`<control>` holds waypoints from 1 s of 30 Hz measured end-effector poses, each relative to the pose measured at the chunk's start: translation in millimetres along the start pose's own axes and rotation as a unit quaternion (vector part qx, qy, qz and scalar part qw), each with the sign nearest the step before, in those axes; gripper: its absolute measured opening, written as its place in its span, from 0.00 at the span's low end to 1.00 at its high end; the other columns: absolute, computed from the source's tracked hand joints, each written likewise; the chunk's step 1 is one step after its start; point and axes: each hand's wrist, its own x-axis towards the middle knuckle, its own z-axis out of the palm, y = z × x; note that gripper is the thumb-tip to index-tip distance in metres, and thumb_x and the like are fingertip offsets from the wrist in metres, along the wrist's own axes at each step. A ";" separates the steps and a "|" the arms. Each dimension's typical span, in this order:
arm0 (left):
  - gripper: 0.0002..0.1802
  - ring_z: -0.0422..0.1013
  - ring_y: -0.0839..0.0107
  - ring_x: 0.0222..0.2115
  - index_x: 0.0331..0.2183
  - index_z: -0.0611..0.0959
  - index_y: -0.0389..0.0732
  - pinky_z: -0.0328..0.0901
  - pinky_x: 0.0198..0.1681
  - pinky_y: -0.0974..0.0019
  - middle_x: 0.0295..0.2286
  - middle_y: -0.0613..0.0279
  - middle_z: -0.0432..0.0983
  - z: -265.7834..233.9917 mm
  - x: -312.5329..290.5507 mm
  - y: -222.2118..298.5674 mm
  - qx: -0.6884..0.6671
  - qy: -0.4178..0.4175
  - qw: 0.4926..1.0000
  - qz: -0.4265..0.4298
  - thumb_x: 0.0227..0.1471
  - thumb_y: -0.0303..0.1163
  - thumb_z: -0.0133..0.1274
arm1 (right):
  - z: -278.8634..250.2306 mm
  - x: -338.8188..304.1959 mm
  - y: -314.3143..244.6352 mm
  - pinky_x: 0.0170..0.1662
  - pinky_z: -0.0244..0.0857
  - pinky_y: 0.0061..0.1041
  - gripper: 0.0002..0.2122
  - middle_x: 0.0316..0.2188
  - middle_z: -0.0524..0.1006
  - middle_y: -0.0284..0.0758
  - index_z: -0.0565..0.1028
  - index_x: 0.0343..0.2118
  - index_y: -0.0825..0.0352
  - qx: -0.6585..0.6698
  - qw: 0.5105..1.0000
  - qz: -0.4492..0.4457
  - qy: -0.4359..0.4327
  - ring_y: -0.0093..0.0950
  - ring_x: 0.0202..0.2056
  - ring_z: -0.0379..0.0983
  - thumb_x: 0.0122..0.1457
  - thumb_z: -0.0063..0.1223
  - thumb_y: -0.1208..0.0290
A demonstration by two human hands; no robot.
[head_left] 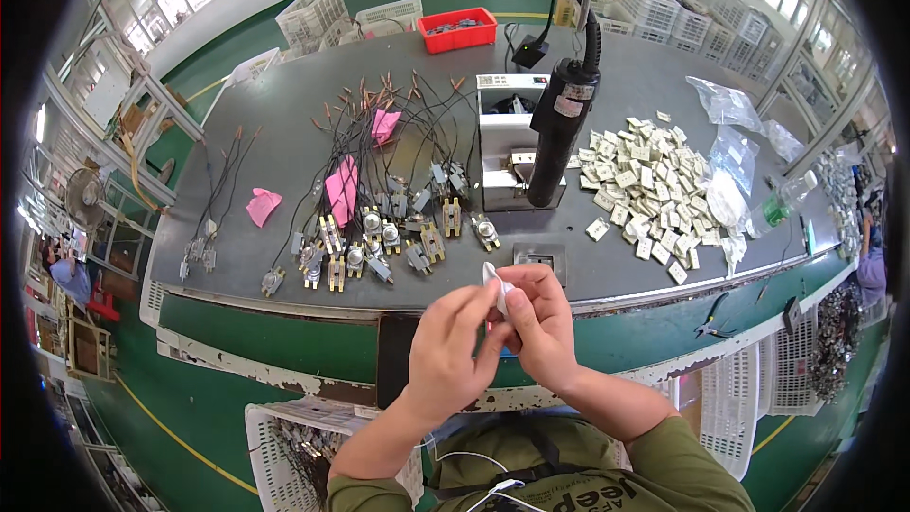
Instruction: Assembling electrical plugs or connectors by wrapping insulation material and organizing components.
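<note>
A small, limp white piece (493, 277) is pinched between both my hands over the table's near edge; I cannot tell whether it is paper or cloth. My left hand (450, 346) grips it from the left with bent fingers. My right hand (542, 327) closes on it from the right, thumb on top. Just beyond my right hand sits a small grey metal fixture (540, 261). Over it hangs a black electric screwdriver (561, 133), in front of a white screw feeder (502, 95). Wired metal parts (374, 237) lie left of the fixture.
Cream rectangular blocks (649, 190) form a heap at right, beside clear plastic bags (725, 104) and a bottle (785, 201). Pink scraps (263, 206) lie at left. A red bin (457, 30) stands at the back. Pliers (713, 320) rest near the front edge.
</note>
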 end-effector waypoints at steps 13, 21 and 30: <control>0.17 0.67 0.59 0.42 0.36 0.81 0.39 0.63 0.42 0.60 0.41 0.57 0.71 -21.0 -1.1 26.6 0.145 -0.122 0.976 0.109 0.39 0.28 0.60 | -2.7 8.9 -7.4 0.20 0.55 0.11 0.08 0.27 0.71 0.29 0.67 0.41 0.65 0.035 0.993 0.081 0.080 0.12 0.22 0.64 0.60 0.47 0.70; 0.15 0.69 0.74 0.36 0.44 0.72 0.34 0.64 0.42 0.72 0.35 0.61 0.72 -13.1 -2.1 -13.3 -0.317 0.019 0.924 -0.212 0.54 0.25 0.50 | -12.3 5.6 -17.1 0.14 0.46 0.11 0.05 0.23 0.70 0.31 0.66 0.36 0.64 0.126 0.972 0.190 -0.061 0.14 0.18 0.62 0.58 0.48 0.73; 0.10 0.69 0.80 0.32 0.38 0.74 0.36 0.66 0.37 0.76 0.32 0.66 0.72 -7.3 -9.5 -23.8 -0.458 -0.026 0.850 -0.258 0.54 0.29 0.52 | -9.6 -0.8 -22.1 0.19 0.50 0.13 0.10 0.25 0.72 0.30 0.67 0.42 0.63 0.015 0.974 0.206 -0.089 0.13 0.17 0.58 0.59 0.50 0.69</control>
